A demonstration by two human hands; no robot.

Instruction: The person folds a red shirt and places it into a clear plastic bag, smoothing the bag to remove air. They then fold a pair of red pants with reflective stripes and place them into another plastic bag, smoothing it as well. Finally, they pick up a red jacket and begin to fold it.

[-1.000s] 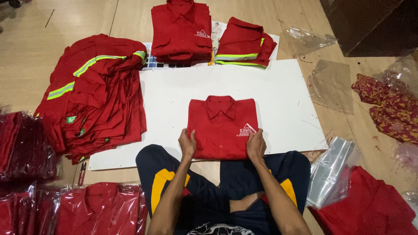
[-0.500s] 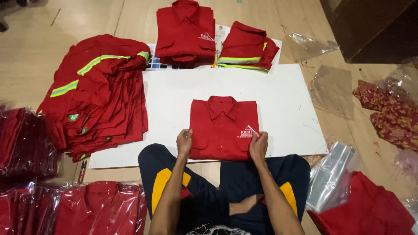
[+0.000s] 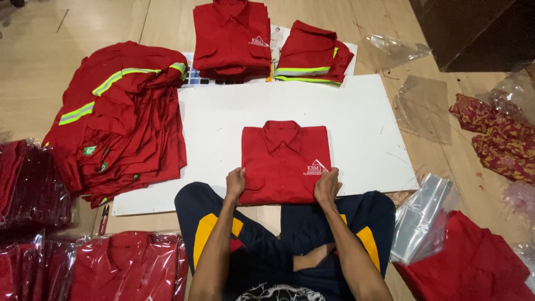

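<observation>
Here, left hand (image 3: 236, 182) and right hand (image 3: 327, 187) both pinch the bottom corners of a folded red shirt (image 3: 284, 161), fingers closed on the cloth. Shirt lies flat on white board (image 3: 356, 111), just before the person's knees.

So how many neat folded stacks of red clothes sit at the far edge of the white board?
2: a stack of folded red collared shirts on the left, a folded red garment stack with reflective stripes right beside it. Lower layers may be hidden.
</observation>
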